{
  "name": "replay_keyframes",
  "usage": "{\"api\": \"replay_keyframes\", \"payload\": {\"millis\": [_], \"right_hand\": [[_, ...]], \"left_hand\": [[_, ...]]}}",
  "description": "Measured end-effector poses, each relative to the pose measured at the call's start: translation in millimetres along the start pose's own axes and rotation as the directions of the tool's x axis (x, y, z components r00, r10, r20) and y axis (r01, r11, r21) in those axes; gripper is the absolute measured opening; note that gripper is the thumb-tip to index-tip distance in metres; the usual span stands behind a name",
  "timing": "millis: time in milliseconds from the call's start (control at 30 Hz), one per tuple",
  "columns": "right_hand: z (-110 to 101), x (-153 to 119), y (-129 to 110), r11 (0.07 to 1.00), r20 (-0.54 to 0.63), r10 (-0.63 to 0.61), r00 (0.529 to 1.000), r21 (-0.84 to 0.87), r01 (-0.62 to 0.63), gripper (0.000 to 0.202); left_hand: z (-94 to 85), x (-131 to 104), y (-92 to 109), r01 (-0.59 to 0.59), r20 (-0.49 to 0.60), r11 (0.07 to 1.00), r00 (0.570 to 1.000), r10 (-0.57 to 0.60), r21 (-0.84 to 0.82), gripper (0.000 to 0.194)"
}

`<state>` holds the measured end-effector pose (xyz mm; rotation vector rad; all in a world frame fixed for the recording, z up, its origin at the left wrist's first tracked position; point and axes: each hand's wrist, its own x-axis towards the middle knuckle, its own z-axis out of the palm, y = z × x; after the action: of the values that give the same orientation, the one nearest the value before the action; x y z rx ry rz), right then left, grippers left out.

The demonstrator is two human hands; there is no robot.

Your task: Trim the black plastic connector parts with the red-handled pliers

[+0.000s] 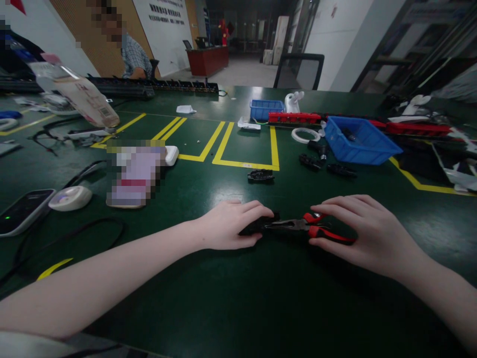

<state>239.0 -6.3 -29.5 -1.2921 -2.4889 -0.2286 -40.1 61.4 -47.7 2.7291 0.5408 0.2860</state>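
- Your left hand (233, 223) has its fingers clamped on a black part (253, 228), low over the green table (238, 308).
- Your right hand (372, 236) grips red-handled needle-nose pliers (297, 225), tips at that part.

With our left hand (231, 226) we hold a small black part (254, 227) over the green bench (194, 298); our right hand (368, 231) holds red-handled pliers (298, 225) pointed at it.
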Motion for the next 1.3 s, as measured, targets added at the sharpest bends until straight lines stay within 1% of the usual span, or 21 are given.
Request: {"api": "replay_keyframes", "payload": {"millis": [100, 167, 300, 433, 667, 800, 900, 1033, 1167, 1300], "right_hand": [[-2.6, 4.3, 3.3, 0.999, 0.002, -0.032, 0.999, -0.036, 0.032, 0.037], [-4.0, 7.9, 5.3, 0.997, 0.025, -0.055, 0.998, -0.047, 0.056, 0.038], [-7.4, 15.1, 9.9, 0.994, 0.085, -0.093, 0.992, -0.043, 0.096, 0.039], [-12.3, 23.0, 14.4, 0.990, 0.120, -0.126, 0.985, -0.044, 0.132, 0.038], [-29.7, 38.7, 18.7, 0.985, 0.144, -0.147, 0.979, -0.066, 0.157, 0.037], [-38.5, 43.6, 19.5, 0.986, 0.176, -0.156, 0.972, -0.035, 0.165, 0.037], [-38.5, 44.4, 18.7, 0.986, 0.202, -0.157, 0.967, -0.014, 0.163, 0.035], [-32.1, 43.6, 18.0, 0.985, 0.207, -0.166, 0.964, -0.014, 0.173, 0.038], [-27.4, 43.9, 20.3, 0.984, 0.185, -0.172, 0.967, -0.015, 0.178, 0.039], [-29.9, 44.7, 23.7, 0.987, 0.156, -0.160, 0.975, 0.013, 0.160, 0.040]], "left_hand": [[-0.8, 0.5, -0.2, 0.001, -0.023, 1.000, 1.000, -0.002, -0.025, 0.048], [-2.1, 0.9, 0.0, 0.002, -0.025, 1.000, 1.000, -0.003, -0.030, 0.049], [-5.0, 2.1, 0.7, 0.025, -0.001, 1.000, 1.000, -0.025, -0.019, 0.045], [-5.1, 2.7, 0.2, 0.037, 0.006, 0.999, 0.999, -0.037, -0.020, 0.045], [-0.4, 1.9, -3.3, 0.013, -0.025, 0.999, 1.000, -0.014, -0.034, 0.043], [0.0, 2.4, -4.4, -0.003, -0.028, 0.999, 1.000, 0.002, -0.044, 0.042], [-0.6, 2.6, -4.2, -0.007, -0.025, 0.998, 1.000, 0.005, -0.055, 0.040], [-0.2, 2.1, -3.6, -0.011, -0.028, 0.998, 1.000, 0.010, -0.054, 0.039], [1.8, 1.5, -4.3, -0.027, -0.047, 0.999, 0.999, 0.026, -0.031, 0.041], [3.8, 1.5, -4.7, -0.054, -0.069, 0.998, 0.996, 0.053, -0.014, 0.042]]}}
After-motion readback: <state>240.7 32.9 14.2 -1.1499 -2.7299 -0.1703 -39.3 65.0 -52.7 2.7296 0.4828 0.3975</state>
